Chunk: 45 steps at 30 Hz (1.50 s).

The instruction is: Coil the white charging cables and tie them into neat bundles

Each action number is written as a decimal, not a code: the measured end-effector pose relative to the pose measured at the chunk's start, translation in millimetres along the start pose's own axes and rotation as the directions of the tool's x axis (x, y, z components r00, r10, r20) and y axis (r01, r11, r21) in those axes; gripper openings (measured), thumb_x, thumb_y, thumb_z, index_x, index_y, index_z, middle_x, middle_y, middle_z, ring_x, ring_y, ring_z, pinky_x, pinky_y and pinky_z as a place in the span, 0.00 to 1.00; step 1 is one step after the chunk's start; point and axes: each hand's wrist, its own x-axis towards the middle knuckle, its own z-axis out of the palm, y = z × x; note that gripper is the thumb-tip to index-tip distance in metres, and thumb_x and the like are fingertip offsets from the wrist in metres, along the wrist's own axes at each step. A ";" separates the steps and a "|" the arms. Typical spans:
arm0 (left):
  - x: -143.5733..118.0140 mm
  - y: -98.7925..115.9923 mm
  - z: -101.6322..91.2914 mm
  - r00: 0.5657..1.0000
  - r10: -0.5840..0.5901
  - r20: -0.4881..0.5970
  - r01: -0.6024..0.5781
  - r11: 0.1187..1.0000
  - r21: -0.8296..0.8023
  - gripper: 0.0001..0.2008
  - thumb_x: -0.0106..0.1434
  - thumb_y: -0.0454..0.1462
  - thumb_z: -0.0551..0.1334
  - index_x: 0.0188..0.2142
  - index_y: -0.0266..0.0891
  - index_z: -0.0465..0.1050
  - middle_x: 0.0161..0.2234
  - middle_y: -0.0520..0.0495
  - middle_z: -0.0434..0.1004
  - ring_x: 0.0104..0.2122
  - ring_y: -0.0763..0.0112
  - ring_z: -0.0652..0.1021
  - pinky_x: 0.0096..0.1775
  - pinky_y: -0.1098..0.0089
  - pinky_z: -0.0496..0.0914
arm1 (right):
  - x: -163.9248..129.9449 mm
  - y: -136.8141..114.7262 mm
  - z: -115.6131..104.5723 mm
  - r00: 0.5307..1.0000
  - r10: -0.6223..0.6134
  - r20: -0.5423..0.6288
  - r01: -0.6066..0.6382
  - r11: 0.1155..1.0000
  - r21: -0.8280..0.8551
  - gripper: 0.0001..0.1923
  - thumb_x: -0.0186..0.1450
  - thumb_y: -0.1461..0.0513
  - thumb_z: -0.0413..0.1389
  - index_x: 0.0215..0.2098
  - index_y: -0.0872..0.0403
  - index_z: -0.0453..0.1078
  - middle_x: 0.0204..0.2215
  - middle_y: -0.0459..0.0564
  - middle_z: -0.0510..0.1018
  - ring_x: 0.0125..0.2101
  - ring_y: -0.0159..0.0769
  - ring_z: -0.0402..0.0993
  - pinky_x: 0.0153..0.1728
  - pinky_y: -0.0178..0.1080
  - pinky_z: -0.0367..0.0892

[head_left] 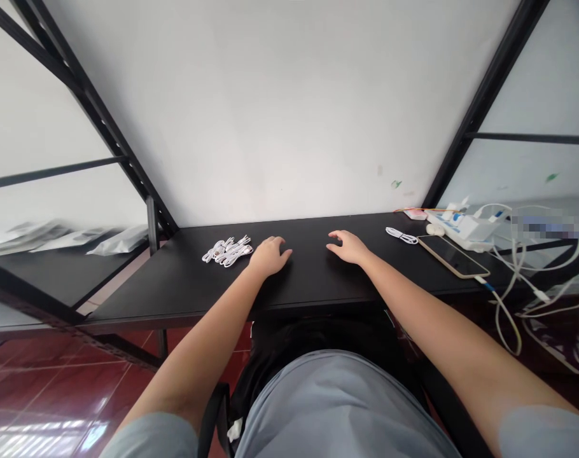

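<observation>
My left hand (269, 256) rests over the black table (175, 280), thumb and fingers apart and nothing held. Just left of it lies a small pile of white cables (228, 250), each coiled and tied. Across a gap, my right hand (347, 247) hovers at or on the tabletop with its fingers slightly curved and apart, also holding nothing. Further right, one coiled white cable (401, 236) lies by itself near a phone (453, 256) with a cord plugged into its lower end.
A white power strip (466, 230) with chargers and tangled white cords (513, 273) crowds the right end. Black metal frame posts (480, 95) rise on both sides, with a wall (294, 114) behind. Clear plastic bags (120, 240) lie on the left shelf.
</observation>
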 end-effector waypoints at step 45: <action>7.3 3.5 32.5 0.989 -0.042 0.140 0.060 0.990 -0.131 0.30 0.67 0.52 0.56 0.61 0.35 0.68 0.65 0.37 0.65 0.67 0.53 0.63 0.66 0.57 0.56 | -5.0 115.5 -76.4 0.833 0.426 -0.352 -0.553 0.626 -0.550 0.21 0.65 0.54 0.52 0.50 0.55 0.76 0.50 0.66 0.75 0.55 0.61 0.64 0.53 0.61 0.54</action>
